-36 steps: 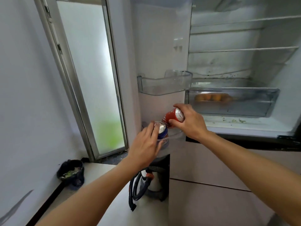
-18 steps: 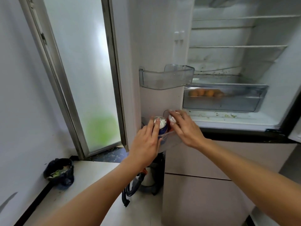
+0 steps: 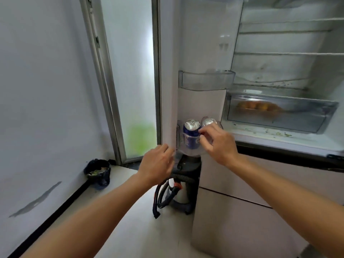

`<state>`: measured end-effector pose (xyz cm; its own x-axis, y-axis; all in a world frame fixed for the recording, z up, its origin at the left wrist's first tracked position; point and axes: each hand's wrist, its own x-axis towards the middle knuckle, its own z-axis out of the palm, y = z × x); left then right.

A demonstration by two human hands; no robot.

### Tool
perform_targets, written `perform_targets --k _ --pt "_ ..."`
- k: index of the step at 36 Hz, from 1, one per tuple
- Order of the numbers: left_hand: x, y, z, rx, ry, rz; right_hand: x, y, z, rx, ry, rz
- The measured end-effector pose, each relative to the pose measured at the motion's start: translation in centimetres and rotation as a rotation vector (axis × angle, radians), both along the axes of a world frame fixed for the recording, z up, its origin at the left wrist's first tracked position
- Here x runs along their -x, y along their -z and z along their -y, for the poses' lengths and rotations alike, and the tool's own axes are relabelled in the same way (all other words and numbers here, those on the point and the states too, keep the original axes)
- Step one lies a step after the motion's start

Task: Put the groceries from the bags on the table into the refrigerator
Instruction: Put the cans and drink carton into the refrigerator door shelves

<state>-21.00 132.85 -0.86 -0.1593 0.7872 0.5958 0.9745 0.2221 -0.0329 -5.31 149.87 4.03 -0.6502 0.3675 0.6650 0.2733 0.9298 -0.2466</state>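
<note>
A blue can (image 3: 190,132) stands upright in the clear lower door bin (image 3: 179,138) of the open refrigerator. Right beside it stands a second can (image 3: 208,122), of which only the silver top shows. My right hand (image 3: 218,144) is in front of the bin with loosely bent fingers, its fingertips touching the bin front near the blue can. My left hand (image 3: 158,162) hangs below and left of the bin, loosely curled and holding nothing. Oranges (image 3: 258,106) lie in the clear crisper drawer (image 3: 279,125).
An upper door bin (image 3: 204,81) holds nothing. A vacuum cleaner with a hose (image 3: 176,190) stands on the floor under the open door. A dark rubbish bin (image 3: 97,173) sits by the left wall. A frosted glass door (image 3: 130,71) is behind. Closed freezer drawers (image 3: 251,183) are below.
Both cans now stand in the lower door bin. My left hand has let go of the blue can and drawn back down and left. My right hand has released the red can.
</note>
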Motion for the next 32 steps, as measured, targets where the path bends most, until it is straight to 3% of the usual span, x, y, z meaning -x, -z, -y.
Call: perform_targets --k 11,23,32 --pt "-3.7 7.1 20.6 0.32 -0.573 0.262 5.1 8.3 13.9 0.046 -0.387 0.304" --pt "-7.1 6.2 47.6 0.296 -1.085 0.342 11.4 9.6 39.9 -0.1 -0.847 0.356" --pt "-8.7 6.1 66.9 0.356 -1.286 0.366 16.4 10.4 60.6 -0.124 -1.037 0.43"
